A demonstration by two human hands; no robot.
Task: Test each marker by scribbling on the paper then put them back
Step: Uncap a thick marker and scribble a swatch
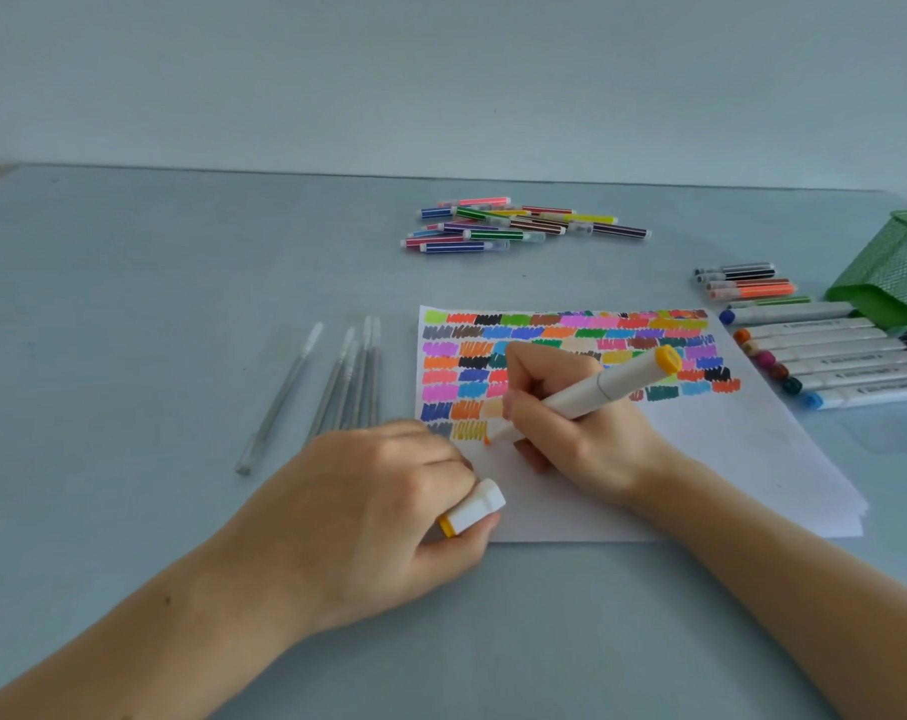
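Observation:
A white sheet of paper (711, 459) lies on the table, its upper part filled with rows of coloured scribbles. My right hand (576, 433) grips a thick white marker (596, 389) with a yellow end cap. Its orange tip touches the paper at the end of the lowest scribble row. My left hand (389, 506) rests at the paper's left edge. Its fingers curl round the marker's white cap (474, 506), which has a yellow end. A row of thick white markers (825, 356) lies to the right of the paper.
A heap of thin striped markers (513, 226) lies at the back centre. Several clear pens (337, 387) lie left of the paper. A green mesh holder (893, 267) lies tipped at the right edge, with a few thin markers (742, 283) beside it.

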